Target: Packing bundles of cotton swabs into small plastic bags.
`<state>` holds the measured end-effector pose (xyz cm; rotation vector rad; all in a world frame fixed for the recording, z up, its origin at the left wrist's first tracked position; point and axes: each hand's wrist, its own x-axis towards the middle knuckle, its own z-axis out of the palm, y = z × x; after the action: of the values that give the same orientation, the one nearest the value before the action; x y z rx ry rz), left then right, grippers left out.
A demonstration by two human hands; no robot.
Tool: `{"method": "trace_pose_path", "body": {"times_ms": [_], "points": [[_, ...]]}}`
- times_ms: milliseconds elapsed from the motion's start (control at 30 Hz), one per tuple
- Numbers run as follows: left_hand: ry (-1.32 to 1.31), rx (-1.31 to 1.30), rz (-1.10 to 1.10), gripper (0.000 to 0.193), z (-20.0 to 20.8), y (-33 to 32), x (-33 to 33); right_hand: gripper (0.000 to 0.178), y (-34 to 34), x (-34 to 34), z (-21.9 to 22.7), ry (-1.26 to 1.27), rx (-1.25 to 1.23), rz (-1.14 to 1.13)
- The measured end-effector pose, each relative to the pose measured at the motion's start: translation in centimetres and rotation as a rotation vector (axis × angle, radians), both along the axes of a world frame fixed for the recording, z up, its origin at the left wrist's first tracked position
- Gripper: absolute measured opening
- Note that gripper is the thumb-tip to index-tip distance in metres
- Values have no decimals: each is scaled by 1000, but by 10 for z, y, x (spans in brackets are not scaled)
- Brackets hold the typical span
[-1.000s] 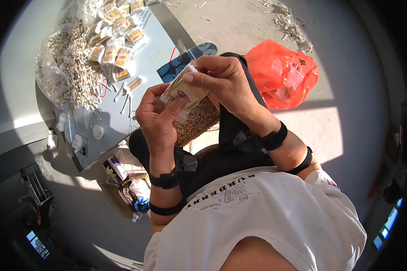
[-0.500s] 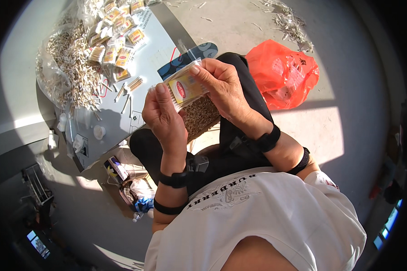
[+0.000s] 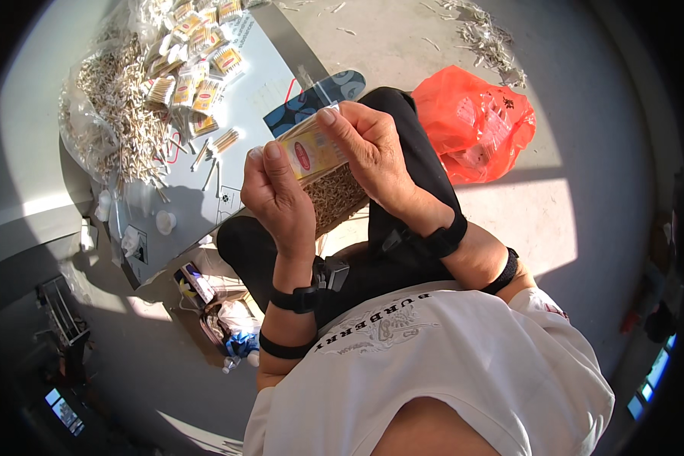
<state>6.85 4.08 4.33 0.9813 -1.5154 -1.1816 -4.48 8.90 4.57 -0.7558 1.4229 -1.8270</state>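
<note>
Between my two hands, above my lap, is a clear pack of cotton swabs (image 3: 309,154) with a yellow and red label. My left hand (image 3: 280,190) pinches its left end, thumb on top. At the other end my right hand (image 3: 372,148) grips it, thumb pressed on the upper corner. The fingers beneath the pack are mostly hidden. On the grey table (image 3: 262,87) to the left lie several filled swab packs (image 3: 205,95) and a big heap of loose cotton swabs (image 3: 118,99) in a clear plastic bag. A few loose swabs (image 3: 215,148) lie nearer to me.
Below the pack a container of brown sticks (image 3: 338,199) shows by my knees. A red plastic bag (image 3: 471,125) stands on the floor to the right, with scattered swabs (image 3: 490,42) beyond it. A small white cup (image 3: 166,222) and an open box (image 3: 213,319) are at the left.
The pack has tilted slightly and its label catches the light differently. My left hand has shifted a little to the right; both hands still hold the pack.
</note>
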Motion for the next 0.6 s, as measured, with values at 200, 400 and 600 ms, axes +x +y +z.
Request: {"method": "trace_pose_path", "body": {"times_ms": [200,400,600], "points": [[42,108,98,36,0,4,-4,33,4,3,-2,69,-23,21],[76,76,123,38,-5,3,-3,29,3,8,-1,-51,-87,29],[133,165,138,37,-8,-2,0,26,7,7,-6,-29,-76,89]]}}
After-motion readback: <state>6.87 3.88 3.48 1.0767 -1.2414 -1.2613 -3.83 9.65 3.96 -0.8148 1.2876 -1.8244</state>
